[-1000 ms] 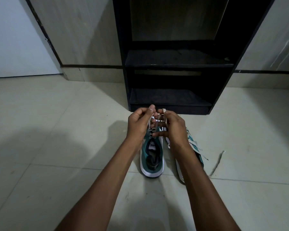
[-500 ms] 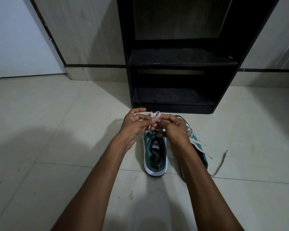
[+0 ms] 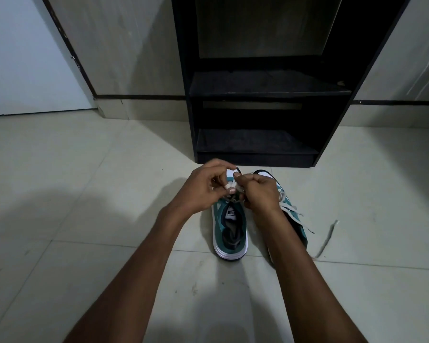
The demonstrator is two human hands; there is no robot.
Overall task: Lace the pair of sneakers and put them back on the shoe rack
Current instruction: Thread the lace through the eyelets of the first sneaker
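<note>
Left hand: the left hand [image 3: 200, 188] is curled in above the front of the left sneaker [image 3: 229, 226], its thumb and fingertips pinched on the white lace [image 3: 231, 186] at the top eyelets.
Right hand: the right hand [image 3: 260, 194] is closed into a loose fist right beside the left, knuckles up, its fingertips also nipping that same lace; the two hands nearly touch over the shoe's tongue.
Lace detail: how the lace runs between the fingers is too small and shadowed to make out.
Left sneaker: teal with a white sole, upright on the floor, heel toward the person and toe toward the rack, long axis running straight away from the viewer.
Right sneaker: the right sneaker [image 3: 291, 214] sits just beside the first, mostly hidden under the right forearm, toe likewise toward the rack but angled a little outward; its white lace ends lie loose across its upper.
Loose strand: a pale lace strip [image 3: 328, 237] lies flat on the tiles just right of the right sneaker, apart from it.
Floor: pale glossy floor tiles [image 3: 84, 194], dimly lit, with the person's shadow across the left.
Shoe rack: a black shoe rack [image 3: 258, 149] stands against the wall just beyond the toes, its two visible shelves bare.
Room: grey panelled wall behind, with a white door [image 3: 22, 58] at far left.
</note>
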